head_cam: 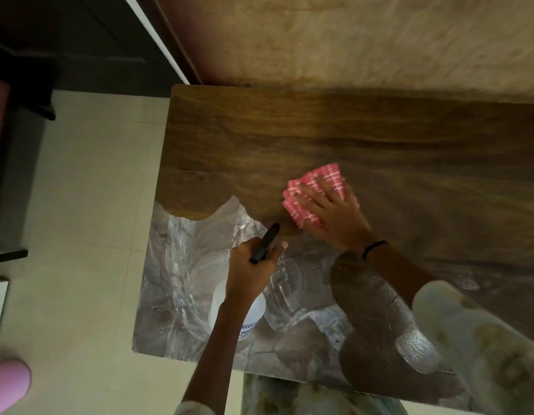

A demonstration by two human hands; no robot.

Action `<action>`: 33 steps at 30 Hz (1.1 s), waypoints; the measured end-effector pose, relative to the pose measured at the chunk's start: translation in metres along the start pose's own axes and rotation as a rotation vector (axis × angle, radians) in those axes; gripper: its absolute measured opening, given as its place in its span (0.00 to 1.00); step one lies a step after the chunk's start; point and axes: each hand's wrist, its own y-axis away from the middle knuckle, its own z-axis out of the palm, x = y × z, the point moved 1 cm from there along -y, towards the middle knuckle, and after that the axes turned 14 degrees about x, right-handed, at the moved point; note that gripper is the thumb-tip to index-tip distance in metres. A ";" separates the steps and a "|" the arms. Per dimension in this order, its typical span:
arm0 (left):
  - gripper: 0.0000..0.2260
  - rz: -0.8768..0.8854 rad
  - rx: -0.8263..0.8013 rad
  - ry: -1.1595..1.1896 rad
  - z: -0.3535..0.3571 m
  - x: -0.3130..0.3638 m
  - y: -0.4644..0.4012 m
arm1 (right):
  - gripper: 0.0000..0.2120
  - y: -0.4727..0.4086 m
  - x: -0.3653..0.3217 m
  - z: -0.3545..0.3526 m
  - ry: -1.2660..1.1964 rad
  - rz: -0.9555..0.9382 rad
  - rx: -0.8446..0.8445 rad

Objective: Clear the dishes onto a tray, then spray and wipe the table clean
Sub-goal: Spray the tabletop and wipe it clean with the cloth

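Against the far wall (379, 40), plastered in a mottled tan, stands the table (319, 130), its back edge right up to the wall's foot. Its top is dark wood grain across the far half; along the near edge and near-left corner the surface turns into a glossy, silvery-grey patterned area that catches the light in streaks. Pale floor tiles (80, 205) run along the table's left edge, and dark furniture (35, 55) fills the room's far left corner. At the lower left, on the floor side, a rounded pink object (8, 381) shows; I cannot tell what it is.

Near the middle of the table, a little toward the near edge, the pink checked cloth (315, 193) lies folded flat on the wood. The right hand (334, 217) presses down on it, fingers (307, 191) straight and slightly spread over the cloth. A dark band (373, 248) circles that wrist, and a light patterned sleeve (469, 339) covers the arm.

Just left of the cloth, above the glossy part near the table's front edge, the left hand (250, 271) grips the white spray bottle (247, 313), fingers curled round its neck under the black nozzle (264, 242), which points toward the far edge.
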 end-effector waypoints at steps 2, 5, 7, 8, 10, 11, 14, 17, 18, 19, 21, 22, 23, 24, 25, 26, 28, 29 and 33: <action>0.16 0.019 -0.002 -0.011 0.003 -0.001 0.005 | 0.31 -0.003 0.031 -0.006 0.012 0.121 -0.019; 0.13 0.039 -0.029 -0.022 0.006 -0.003 0.014 | 0.32 -0.031 0.044 -0.008 0.013 0.275 -0.012; 0.11 0.059 -0.060 -0.041 0.009 -0.006 0.021 | 0.32 -0.048 0.031 -0.006 -0.002 0.313 -0.010; 0.13 0.057 -0.075 -0.051 0.010 -0.007 0.026 | 0.32 -0.051 0.021 -0.005 -0.001 0.288 -0.015; 0.13 0.049 -0.115 -0.054 0.014 -0.008 0.038 | 0.32 -0.043 0.001 -0.003 0.002 0.162 -0.041; 0.14 0.051 -0.134 -0.064 0.016 -0.009 0.044 | 0.31 -0.034 -0.004 -0.001 0.000 0.079 -0.056; 0.16 0.041 -0.147 -0.112 0.022 -0.011 0.058 | 0.31 -0.002 0.002 -0.002 -0.011 -0.058 -0.059; 0.17 0.015 -0.146 -0.127 0.027 -0.014 0.068 | 0.31 0.024 0.013 -0.008 -0.006 0.051 -0.020; 0.17 0.015 -0.140 -0.150 0.028 -0.015 0.072 | 0.32 0.030 0.013 -0.010 -0.003 0.090 -0.022; 0.18 0.014 -0.128 -0.172 0.028 -0.015 0.075 | 0.32 0.033 0.012 -0.012 -0.003 0.113 -0.030; 0.18 0.012 -0.097 -0.182 0.028 -0.017 0.082 | 0.33 0.035 0.011 -0.015 -0.011 0.118 -0.059; 0.18 0.010 -0.084 -0.176 0.027 -0.019 0.084 | 0.33 0.034 0.012 -0.016 -0.015 0.113 -0.074; 0.18 0.006 -0.075 -0.174 0.026 -0.021 0.086 | 0.33 0.034 0.012 -0.016 -0.017 0.111 -0.081; 0.18 -0.004 -0.075 -0.176 0.024 -0.023 0.087 | 0.33 0.034 0.012 -0.017 -0.019 0.112 -0.087; 0.18 -0.017 -0.079 -0.177 0.023 -0.024 0.088 | 0.33 0.034 0.011 -0.018 -0.020 0.114 -0.089; 0.18 -0.028 -0.078 -0.173 0.021 -0.026 0.089 | 0.33 0.034 0.010 -0.018 -0.022 0.121 -0.087; 0.18 -0.041 -0.040 -0.162 0.018 -0.027 0.091 | 0.33 0.033 0.007 -0.017 -0.026 0.144 -0.082; 0.18 -0.046 -0.005 -0.161 0.016 -0.028 0.093 | 0.33 0.032 0.003 -0.016 -0.028 0.164 -0.077; 0.17 -0.069 0.055 -0.118 0.013 -0.030 0.095 | 0.31 0.026 -0.022 -0.011 -0.056 0.214 -0.052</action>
